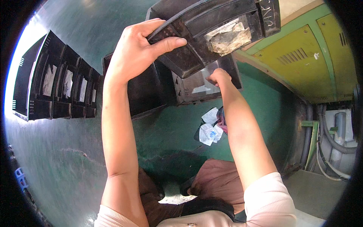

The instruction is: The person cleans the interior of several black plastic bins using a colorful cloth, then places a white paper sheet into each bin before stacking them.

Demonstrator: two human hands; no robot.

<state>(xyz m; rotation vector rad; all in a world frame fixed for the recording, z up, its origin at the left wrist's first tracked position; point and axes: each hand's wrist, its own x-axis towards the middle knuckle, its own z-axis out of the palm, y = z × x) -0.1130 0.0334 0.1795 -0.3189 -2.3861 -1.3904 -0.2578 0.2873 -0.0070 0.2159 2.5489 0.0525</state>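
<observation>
My left hand is closed on the rim of a black plastic crate, thumb on its outer wall. The crate is tilted, with a torn, dirty paper label on that wall. Below it, my right hand reaches into a lower black crate, fingers curled together. Whatever they hold is hidden. Beside those fingers lies a pale, shiny sheet, over a greyish panel with dark arrow marks. Another black crate stands to the left, partly behind my left forearm.
Several nested black crates with paper labels lie at the left. White printed slips and a dark reddish cloth sit on the green floor. Yellow-green vented metal panels, pipes and cables line the right side.
</observation>
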